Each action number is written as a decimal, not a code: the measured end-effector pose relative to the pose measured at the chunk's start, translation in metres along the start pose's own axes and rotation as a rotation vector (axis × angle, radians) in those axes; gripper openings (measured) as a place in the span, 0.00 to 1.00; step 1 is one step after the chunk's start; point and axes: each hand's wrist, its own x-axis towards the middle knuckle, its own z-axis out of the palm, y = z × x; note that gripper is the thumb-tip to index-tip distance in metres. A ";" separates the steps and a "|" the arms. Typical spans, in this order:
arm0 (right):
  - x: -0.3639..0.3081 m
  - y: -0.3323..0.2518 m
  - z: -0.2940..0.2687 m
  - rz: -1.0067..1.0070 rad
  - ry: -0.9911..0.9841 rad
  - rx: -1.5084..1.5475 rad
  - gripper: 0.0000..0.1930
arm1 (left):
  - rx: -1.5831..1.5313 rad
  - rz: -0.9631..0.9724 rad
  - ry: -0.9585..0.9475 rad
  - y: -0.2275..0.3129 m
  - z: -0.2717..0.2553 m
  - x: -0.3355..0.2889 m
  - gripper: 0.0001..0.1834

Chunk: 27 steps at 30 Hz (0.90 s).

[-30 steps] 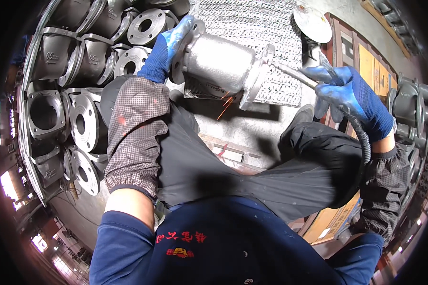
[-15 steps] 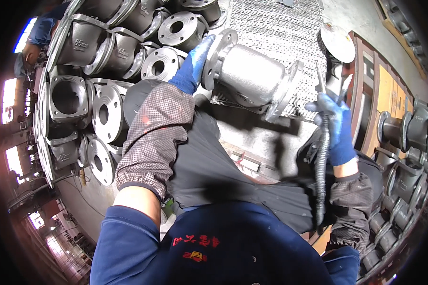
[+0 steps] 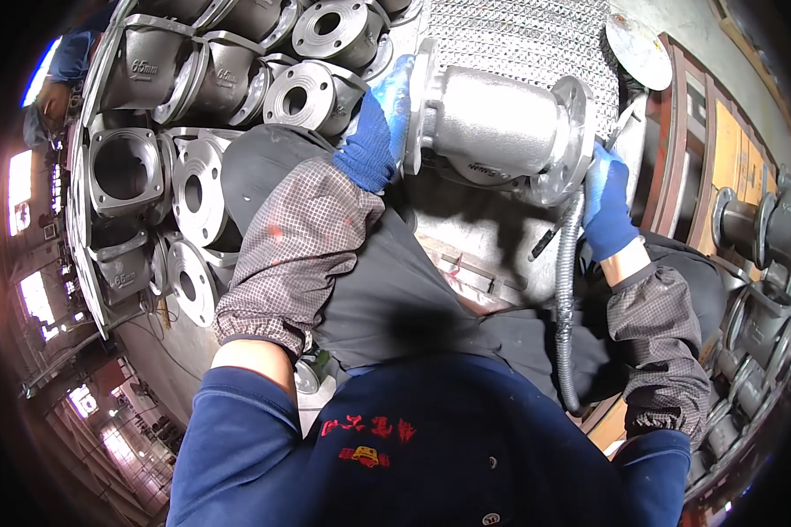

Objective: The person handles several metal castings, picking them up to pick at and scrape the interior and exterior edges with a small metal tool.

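A silver-grey cast flanged valve body [image 3: 497,123] lies on its side in front of me, one round flange at each end. My left hand [image 3: 382,132], in a blue glove, grips its left flange from outside, fingers pointing away from me. At the right flange is my right hand [image 3: 608,202], also blue-gloved and closed, its fingertips partly hidden. A grey corrugated hose [image 3: 564,307] runs down from beside this hand, past my right thigh. The tool end of the hose is hidden by the flange and hand. A dark thin tip [image 3: 540,246] shows left of the hose.
Similar grey flanged castings [image 3: 224,83] are stacked at the left, and more castings [image 3: 751,329] stand at the right. Behind the valve body lies a textured metal-mesh surface [image 3: 518,39]. A whitish round disc [image 3: 639,53] and a reddish-brown frame [image 3: 670,132] are at the far right.
The valve body has shifted right and turned more level. My right hand has moved up to its right flange, and the hose has swung left with it. My left hand stays on the left flange.
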 end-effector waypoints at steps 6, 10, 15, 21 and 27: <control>0.008 -0.015 -0.003 0.077 -0.067 -0.036 0.15 | 0.041 0.049 -0.043 0.034 0.005 -0.006 0.22; 0.017 -0.011 0.006 0.003 -0.144 -0.159 0.16 | 0.524 0.490 -0.152 0.023 -0.019 -0.003 0.23; 0.008 -0.035 0.010 -0.260 -0.441 -0.601 0.22 | -0.204 -0.116 0.085 0.029 -0.015 -0.002 0.22; -0.025 -0.066 0.029 -0.472 -0.102 -0.484 0.24 | -0.168 -0.125 0.117 0.020 -0.018 0.001 0.22; -0.104 -0.049 0.050 0.046 -0.661 -0.150 0.23 | -0.315 -0.252 0.160 0.018 -0.020 0.008 0.22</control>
